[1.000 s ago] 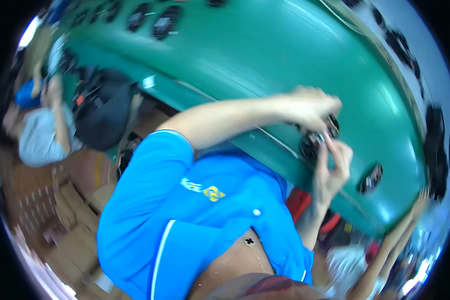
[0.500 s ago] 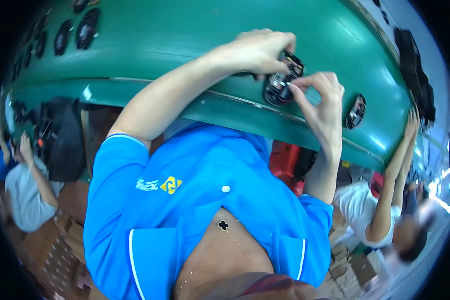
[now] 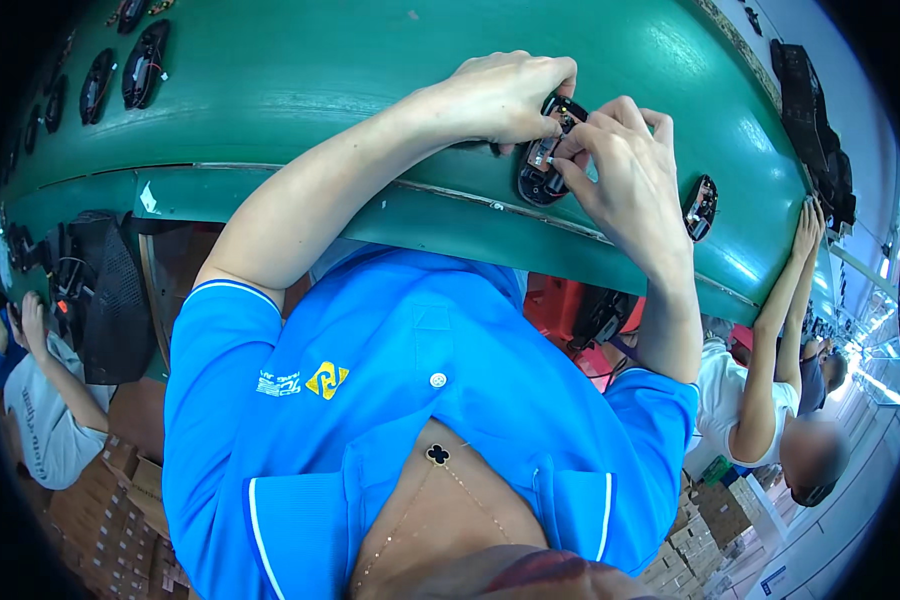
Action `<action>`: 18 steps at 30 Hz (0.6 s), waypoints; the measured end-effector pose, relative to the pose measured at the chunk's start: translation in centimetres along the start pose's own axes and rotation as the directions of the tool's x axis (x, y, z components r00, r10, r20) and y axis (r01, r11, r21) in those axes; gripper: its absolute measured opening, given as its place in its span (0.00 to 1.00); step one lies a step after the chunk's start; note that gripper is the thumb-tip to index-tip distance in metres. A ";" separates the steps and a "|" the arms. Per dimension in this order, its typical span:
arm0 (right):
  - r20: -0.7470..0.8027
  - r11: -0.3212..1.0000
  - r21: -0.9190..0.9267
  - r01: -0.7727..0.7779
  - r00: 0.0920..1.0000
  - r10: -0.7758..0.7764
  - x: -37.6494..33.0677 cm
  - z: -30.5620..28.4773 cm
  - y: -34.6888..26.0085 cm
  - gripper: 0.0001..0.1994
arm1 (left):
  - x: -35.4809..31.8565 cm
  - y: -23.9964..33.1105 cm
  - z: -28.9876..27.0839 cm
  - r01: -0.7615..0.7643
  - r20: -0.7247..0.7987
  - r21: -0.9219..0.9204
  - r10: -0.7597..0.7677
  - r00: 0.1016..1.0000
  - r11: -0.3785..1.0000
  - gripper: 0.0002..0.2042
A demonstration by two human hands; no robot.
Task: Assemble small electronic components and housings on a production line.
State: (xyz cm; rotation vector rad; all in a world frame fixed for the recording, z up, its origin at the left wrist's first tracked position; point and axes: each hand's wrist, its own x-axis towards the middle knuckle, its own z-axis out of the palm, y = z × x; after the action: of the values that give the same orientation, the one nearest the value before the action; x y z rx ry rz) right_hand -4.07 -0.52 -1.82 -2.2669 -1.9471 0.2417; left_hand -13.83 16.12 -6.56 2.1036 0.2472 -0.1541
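Note:
A black oval housing (image 3: 536, 183) with exposed electronics inside lies on the green work surface in front of me. My left hand (image 3: 515, 98) grips its far end, thumb and index finger bent around the edge. Over the housing's right side is my right hand (image 3: 625, 175), its thumb and fingertips pinched together at the inner parts. A small whitish piece shows at those fingertips, but I cannot make out what it is. Another open oval housing (image 3: 701, 208) with parts inside rests to the right of my right hand.
The green surface (image 3: 300, 90) carries several similar oval housings (image 3: 146, 65) at far left. Dark parts (image 3: 815, 140) lie beyond its right edge. A co-worker's arms (image 3: 792, 270) reach onto the table at right; another person (image 3: 55, 390) sits left. Below the table is a red container (image 3: 550, 305).
My right hand has turned and closed in over the housing, now covering more of its right side. My left hand keeps its grip. The whole view has shifted slightly.

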 end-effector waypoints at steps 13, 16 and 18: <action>0.504 0.974 -0.077 -0.213 0.834 0.223 5.3 -2.0 0.1 0.08 | 0.5 -0.1 0.4 0.015 -0.041 -0.021 -0.016 0.999 1.000 0.12; 0.553 0.961 -0.043 -0.274 0.794 0.251 5.4 -1.6 0.9 0.09 | 0.7 0.0 0.4 0.000 -0.037 -0.023 -0.001 0.999 1.000 0.12; 0.537 0.952 0.067 -0.299 0.815 0.218 4.7 -0.8 1.8 0.09 | 0.7 -0.1 0.7 0.004 -0.030 -0.033 -0.005 1.000 0.999 0.12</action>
State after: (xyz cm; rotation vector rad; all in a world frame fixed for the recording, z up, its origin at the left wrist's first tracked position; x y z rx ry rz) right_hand -1.47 3.88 -1.54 -2.5450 -1.7222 1.1106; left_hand -13.17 15.67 -7.13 2.0737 0.2704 -0.1206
